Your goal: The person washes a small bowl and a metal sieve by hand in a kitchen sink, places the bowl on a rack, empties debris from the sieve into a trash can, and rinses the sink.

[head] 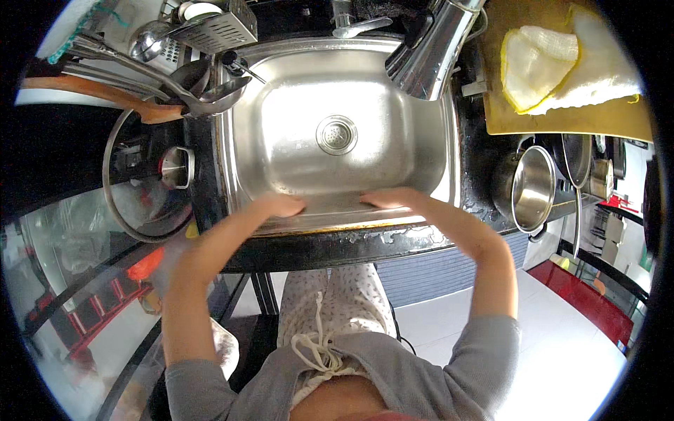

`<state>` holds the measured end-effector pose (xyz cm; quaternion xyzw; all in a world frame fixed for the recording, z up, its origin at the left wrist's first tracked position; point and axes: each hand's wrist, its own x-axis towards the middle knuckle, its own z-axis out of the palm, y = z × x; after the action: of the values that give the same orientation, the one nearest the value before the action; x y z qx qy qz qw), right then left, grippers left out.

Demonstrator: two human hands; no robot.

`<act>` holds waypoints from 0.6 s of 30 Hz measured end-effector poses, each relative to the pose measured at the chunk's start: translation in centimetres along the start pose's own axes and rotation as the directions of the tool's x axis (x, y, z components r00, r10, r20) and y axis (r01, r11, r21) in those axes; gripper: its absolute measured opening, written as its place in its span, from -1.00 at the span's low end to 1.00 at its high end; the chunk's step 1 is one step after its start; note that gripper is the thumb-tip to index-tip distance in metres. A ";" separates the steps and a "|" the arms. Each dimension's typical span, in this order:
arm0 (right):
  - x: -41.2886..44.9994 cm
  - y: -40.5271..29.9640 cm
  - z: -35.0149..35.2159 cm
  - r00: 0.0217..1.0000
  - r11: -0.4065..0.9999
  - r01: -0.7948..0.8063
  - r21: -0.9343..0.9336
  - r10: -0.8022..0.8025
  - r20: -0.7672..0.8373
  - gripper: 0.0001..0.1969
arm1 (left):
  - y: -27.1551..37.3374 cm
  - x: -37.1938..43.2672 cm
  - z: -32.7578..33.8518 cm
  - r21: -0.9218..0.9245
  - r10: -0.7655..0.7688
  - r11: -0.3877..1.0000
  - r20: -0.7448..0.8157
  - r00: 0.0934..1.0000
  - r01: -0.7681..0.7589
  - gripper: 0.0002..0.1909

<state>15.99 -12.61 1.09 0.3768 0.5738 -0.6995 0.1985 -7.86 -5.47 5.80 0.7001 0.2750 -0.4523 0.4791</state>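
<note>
A stainless steel sink basin [295,158] lies in front of me, with a round drain strainer [336,135] in its floor. My left hand [284,205] is at the near wall of the basin, left of the middle, its fingers pointing inward. At the same near wall, further right, is my right hand [388,198], also with fingers pointing inward. I see no object in either hand. Both hands are slightly blurred, and how firmly they touch the steel cannot be told.
Ladles and a wooden-handled utensil [158,113] reach the sink's left edge, above a glass lid [147,194]. A faucet lever [363,26] stands behind. A shiny metal cylinder [432,58] overhangs the back right. White cloths [542,63] lie on a yellowish board [574,123]; a steel pot [533,189] is right.
</note>
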 end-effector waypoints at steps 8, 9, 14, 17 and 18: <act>-7.1 1.9 -10.8 0.722 -0.163 -0.542 -0.824 0.412 -0.556 -0.43 | -7.5 -0.3 -5.6 0.859 -0.395 0.257 -0.324 0.860 0.442 -0.43; -7.1 2.0 -12.1 0.713 -0.155 -0.607 -0.779 0.327 -0.620 -0.43 | -7.9 0.1 -6.7 0.863 -0.366 0.206 -0.370 0.854 0.462 -0.42; -4.2 5.2 -9.3 0.742 -0.086 -0.568 -0.819 0.379 -0.554 -0.39 | -8.1 2.6 -4.8 0.831 -0.365 0.240 -0.402 0.839 0.502 -0.34; -1.5 6.2 -3.3 0.812 0.528 -0.570 -0.630 0.479 -0.334 -0.32 | -3.8 1.3 -2.7 0.591 -0.360 0.759 0.031 0.932 0.273 -0.44; -1.8 2.7 -2.8 0.842 0.704 -0.539 -0.463 0.456 -0.287 -0.36 | -4.6 0.8 -1.2 0.463 -0.260 0.856 0.001 0.966 0.231 -0.46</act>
<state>19.92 -10.99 0.54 0.5004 0.6327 -0.4040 0.4315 -10.81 -2.64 3.31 0.7378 0.2321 -0.5837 0.2471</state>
